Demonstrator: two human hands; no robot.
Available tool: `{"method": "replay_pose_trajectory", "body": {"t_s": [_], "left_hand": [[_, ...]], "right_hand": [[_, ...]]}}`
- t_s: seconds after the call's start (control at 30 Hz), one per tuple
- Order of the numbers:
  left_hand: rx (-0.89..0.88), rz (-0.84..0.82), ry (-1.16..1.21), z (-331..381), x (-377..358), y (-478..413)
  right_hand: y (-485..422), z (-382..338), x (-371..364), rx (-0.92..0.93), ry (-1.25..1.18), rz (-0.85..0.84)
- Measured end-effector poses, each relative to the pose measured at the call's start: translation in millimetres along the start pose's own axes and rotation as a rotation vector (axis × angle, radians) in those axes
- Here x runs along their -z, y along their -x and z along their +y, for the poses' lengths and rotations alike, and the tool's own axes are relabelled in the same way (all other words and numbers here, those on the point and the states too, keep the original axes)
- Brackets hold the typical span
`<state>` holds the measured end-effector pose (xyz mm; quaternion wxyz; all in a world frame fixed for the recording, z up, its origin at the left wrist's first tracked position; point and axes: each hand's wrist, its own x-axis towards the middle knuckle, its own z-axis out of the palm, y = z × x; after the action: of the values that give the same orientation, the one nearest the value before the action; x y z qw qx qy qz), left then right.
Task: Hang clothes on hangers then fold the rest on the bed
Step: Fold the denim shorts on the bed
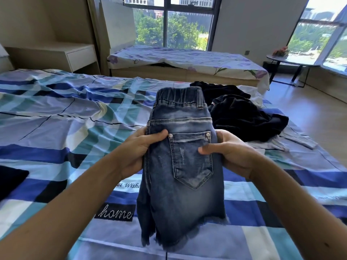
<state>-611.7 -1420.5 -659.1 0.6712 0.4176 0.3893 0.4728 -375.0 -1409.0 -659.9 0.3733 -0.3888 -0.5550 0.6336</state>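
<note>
I hold a pair of faded blue denim shorts [185,196], folded in half lengthwise, above the bed [56,117]. The elastic waistband points away from me and the frayed hem hangs toward me, with a back pocket facing up. My left hand [139,152] grips the left edge of the shorts, thumb on top. On the other side my right hand [229,151] grips the right edge, its thumb lying across the pocket. A heap of black clothing [242,113] lies on the bed just beyond my right hand, partly over a white and grey garment [293,140].
The bed has a rumpled blue, teal and white plaid cover. A dark item [11,181] lies at its left edge. Beyond stand a second bed with a floral sheet [187,59], a low wooden nightstand [75,57] and a round side table [289,59] by the window.
</note>
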Motion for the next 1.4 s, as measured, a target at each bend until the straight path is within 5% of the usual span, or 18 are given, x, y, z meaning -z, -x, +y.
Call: {"method": "replay_pose_trajectory", "body": {"t_s": [0.23,0.43,0.6,0.77,0.9,1.03,1.13,1.27,1.4], "left_hand": [[-0.017,0.088,-0.265,-11,10,-1],[-0.255,0.117,-0.654,-18,10,0],[-0.408,0.287,-0.975,-28,11,-5],[-0.607,0.412,-1.152,-24,9,-4],[-0.608,0.308,-1.036,-15,18,-4],[-0.319,0.135,-0.487,-11,15,-2],[-0.049,0.051,-0.192,-20,7,3],[0.127,-0.068,-0.195,-35,2,9],[0.125,0.047,-0.124,-39,-1,7]], "right_hand": [[-7,7,0,0.011,-0.074,0.308],[-4,6,4,-0.035,0.026,0.320],[-4,14,11,-0.018,0.272,0.268],[-8,25,11,0.182,0.832,0.364],[-5,18,16,0.319,0.873,0.432],[1,9,8,0.294,0.253,0.218],[2,11,1,0.217,0.068,0.267],[3,14,4,0.099,-0.048,0.334],[8,10,5,0.056,-0.162,0.277]]}}
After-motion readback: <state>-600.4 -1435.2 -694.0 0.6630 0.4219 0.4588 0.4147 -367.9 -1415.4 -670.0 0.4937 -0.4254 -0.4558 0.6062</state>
